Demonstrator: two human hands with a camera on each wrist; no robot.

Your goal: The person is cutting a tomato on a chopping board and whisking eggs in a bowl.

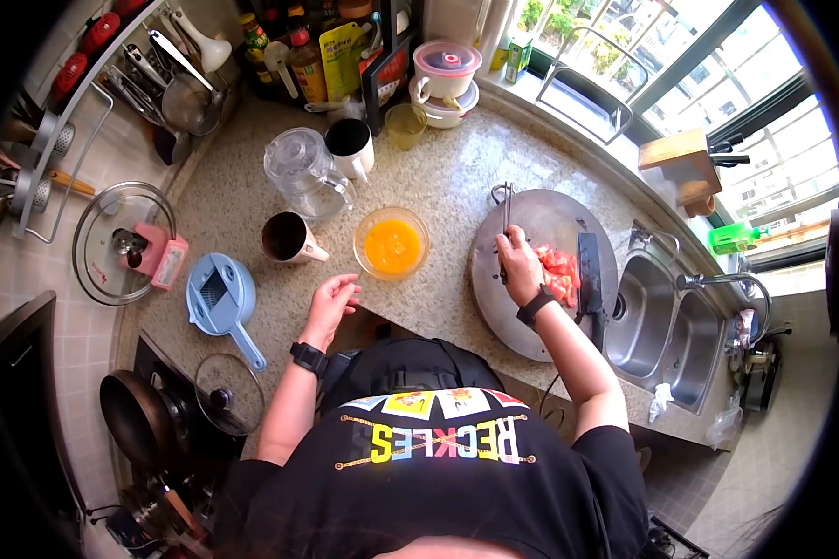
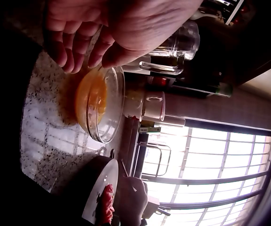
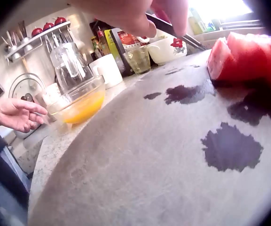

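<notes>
Past the black printed T-shirt (image 1: 438,503), the left hand (image 1: 331,303) hovers empty, fingers loosely curled. It is just left of the clear glass bowl of beaten yellow egg (image 1: 391,244) and nearer it than the other hand. Right of the bowl, the right hand (image 1: 520,265) grips a dark pair of chopsticks (image 1: 506,219) over the round grey chopping board (image 1: 541,214), their length pointing away from the person. Red tomato chunks (image 1: 557,270) lie beyond.

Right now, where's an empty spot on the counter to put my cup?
Bare counter lies between the egg bowl and the round board, and between the left hand and the blue slicer. The back corner is crowded with the jug, a white mug and bottles. The right hand holds chopsticks over the board.
</notes>
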